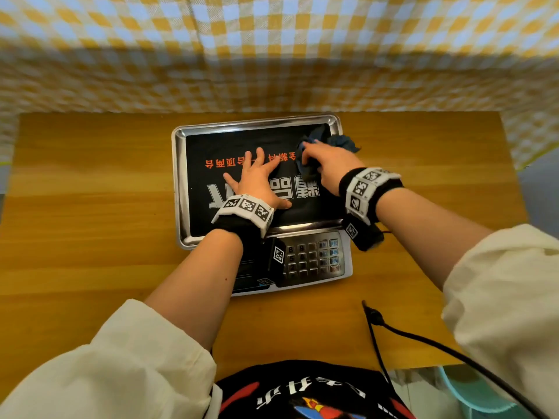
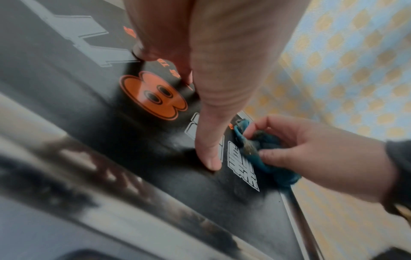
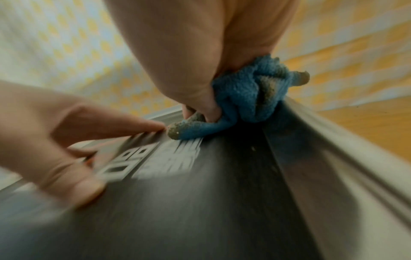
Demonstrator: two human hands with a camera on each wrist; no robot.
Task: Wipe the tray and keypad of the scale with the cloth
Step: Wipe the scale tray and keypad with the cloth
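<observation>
A steel scale tray (image 1: 178,189) with a black printed liner sits on the wooden table. Below it is the scale's keypad (image 1: 314,258), partly hidden by my left wrist. My right hand (image 1: 326,164) grips a bunched, soiled blue cloth (image 1: 341,142) and presses it on the tray's far right part. In the right wrist view the blue cloth (image 3: 246,98) lies against the tray's right rim (image 3: 322,158). My left hand (image 1: 257,179) rests flat on the liner with fingers spread, its thumb (image 2: 210,158) pressing down near the cloth (image 2: 262,154).
A wooden table (image 1: 90,237) carries the scale. A yellow, blue and white checked fabric (image 1: 272,49) hangs behind the table. A black cable (image 1: 402,331) runs over the table's near right part. A turquoise basin (image 1: 472,394) stands below the table's edge.
</observation>
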